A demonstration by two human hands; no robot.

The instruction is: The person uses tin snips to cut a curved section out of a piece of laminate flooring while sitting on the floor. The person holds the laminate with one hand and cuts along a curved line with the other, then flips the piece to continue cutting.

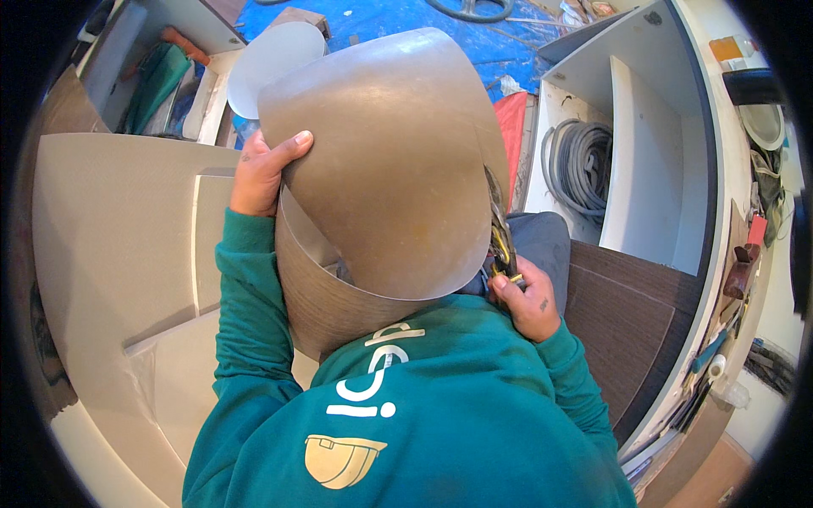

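Observation:
A large brown laminate sheet [381,161] is curled into a wide loop in front of my chest, its lower part showing a wood-like grain. My left hand [269,171] grips the sheet's left edge, thumb on top and the other fingers mostly hidden behind it. At the sheet's right edge, my right hand [528,301] is closed around the handles of metal snips [500,233] with some yellow on them. The blades point away from me along that edge. Whether they bite into the sheet, I cannot tell.
Coiled grey cable [579,168] lies in an open white cabinet [656,161] on the right. Tools, including a blue-handled one [710,351], line the far right edge. Beige panels [118,229] lie on the left. Beyond the sheet spreads a blue tarp [373,21].

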